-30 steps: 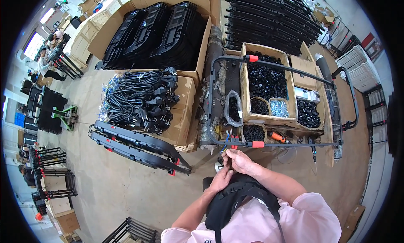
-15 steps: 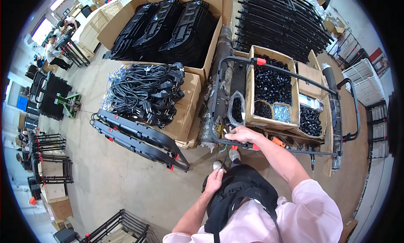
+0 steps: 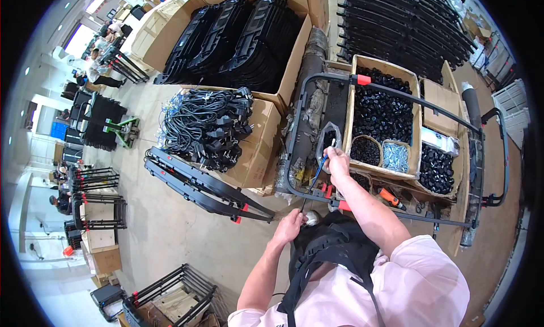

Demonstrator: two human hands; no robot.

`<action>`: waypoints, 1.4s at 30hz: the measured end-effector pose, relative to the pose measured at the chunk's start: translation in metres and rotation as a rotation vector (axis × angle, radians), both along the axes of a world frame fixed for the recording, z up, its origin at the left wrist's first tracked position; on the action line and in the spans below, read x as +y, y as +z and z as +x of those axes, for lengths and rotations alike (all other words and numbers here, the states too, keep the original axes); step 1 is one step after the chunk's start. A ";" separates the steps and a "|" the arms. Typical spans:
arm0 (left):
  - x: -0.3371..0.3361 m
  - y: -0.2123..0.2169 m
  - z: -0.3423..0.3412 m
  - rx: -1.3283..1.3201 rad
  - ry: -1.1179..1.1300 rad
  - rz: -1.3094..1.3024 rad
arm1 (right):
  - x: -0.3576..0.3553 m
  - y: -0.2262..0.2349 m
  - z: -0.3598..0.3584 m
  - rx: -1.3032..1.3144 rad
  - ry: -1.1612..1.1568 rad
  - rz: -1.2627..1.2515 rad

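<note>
Your right hand (image 3: 339,161) pinches blue wire (image 3: 319,169); left hand (image 3: 290,225) pinches black cord (image 3: 304,202). Draw blue wire straight, gently; avoid scraping it on frame (image 3: 294,137).

The strand (image 3: 318,169) at the right fingers (image 3: 330,152) is blue, and the cord (image 3: 306,200) by the left fingers (image 3: 296,216) is black. Around the right fingers, the frame (image 3: 408,98) is black with bright red clips (image 3: 364,80). Right of them are glossy black caps (image 3: 382,109), pale blue-silver screws (image 3: 395,157), a tan carton (image 3: 378,169) and an orange-and-black tool (image 3: 389,196). Left of them lie black cables (image 3: 207,128) on a brown box (image 3: 260,140). Below both sets of fingers, the apron (image 3: 326,245) is black, the shirt (image 3: 362,296) pale pink.
</note>
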State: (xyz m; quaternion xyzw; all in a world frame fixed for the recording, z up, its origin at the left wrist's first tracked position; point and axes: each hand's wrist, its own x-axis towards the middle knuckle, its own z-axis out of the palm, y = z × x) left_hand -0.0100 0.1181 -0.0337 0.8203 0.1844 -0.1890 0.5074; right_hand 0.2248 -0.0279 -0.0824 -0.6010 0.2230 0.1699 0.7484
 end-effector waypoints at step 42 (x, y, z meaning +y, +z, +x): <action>-0.044 -0.044 0.030 -0.075 0.732 -0.761 | -0.017 0.016 0.107 -0.527 1.145 -1.111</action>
